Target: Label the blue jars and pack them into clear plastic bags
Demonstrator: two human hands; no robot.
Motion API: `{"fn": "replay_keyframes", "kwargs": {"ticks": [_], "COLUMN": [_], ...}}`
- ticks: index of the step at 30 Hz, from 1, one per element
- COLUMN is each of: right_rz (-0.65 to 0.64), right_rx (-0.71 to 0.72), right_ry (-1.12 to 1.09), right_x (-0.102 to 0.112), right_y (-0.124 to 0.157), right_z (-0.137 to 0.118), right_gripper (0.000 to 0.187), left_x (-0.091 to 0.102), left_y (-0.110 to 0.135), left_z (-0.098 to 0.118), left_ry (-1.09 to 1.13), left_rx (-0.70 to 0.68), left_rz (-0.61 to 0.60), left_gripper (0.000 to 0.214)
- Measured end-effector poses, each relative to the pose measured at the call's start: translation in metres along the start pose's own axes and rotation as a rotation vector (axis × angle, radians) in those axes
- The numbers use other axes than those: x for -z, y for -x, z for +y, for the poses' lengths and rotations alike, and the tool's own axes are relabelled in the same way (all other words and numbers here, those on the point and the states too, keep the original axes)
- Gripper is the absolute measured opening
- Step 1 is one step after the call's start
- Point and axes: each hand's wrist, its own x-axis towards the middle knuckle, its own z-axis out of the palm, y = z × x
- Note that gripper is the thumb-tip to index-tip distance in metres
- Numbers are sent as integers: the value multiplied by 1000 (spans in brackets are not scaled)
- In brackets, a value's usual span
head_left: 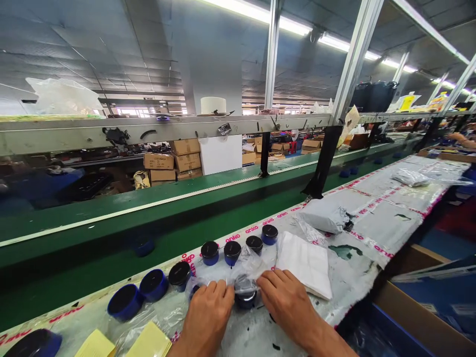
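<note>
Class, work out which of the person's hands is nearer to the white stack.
Right. The right hand is close by the white stack, at its left; the left hand is farther off on that side.

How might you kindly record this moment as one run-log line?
left hand: gripping clear plastic bag | right hand: gripping same bag | blue containers: near bag | white sheets: beside right hand
</note>
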Motion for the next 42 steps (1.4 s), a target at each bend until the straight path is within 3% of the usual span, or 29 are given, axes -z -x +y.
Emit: {"fn": "replay_keyframes", "kwargs": {"ticks": [8, 12, 16, 22, 26, 31, 37, 42], "right_rz": [17, 62, 33, -21, -56, -74, -57, -75], "right_rx": [196, 138, 69, -19, 18, 150, 52, 166], "right_ry": [11, 55, 149, 182, 213, 284, 234, 265], "right_x": [-8, -8, -2, -12, -23, -29, -23, -25], "right_y": [19, 17, 9, -2, 0, 10, 11, 11], "right_z": [-3, -6, -8, -3, 2, 3, 5, 1], "right_gripper": [17, 23, 26, 17, 20, 13, 30, 11], "left_x": [-13, -17, -20, -18, -22, -34, -28, -28], "left_y": [10, 5, 2, -1, -4, -2, 3, -1], "left_z": [0, 5, 9, 12, 18, 27, 22, 25], "left_ry": [-42, -70, -76, -66, -76, -65, -60, -64], "left_rx": [-174, -118, -38, -25, 6, -57, -45, -21], "left_rz": [70, 56, 75, 44, 14, -7, 5, -106], "left_gripper": [20, 10, 19, 18, 18, 7, 14, 13]}}
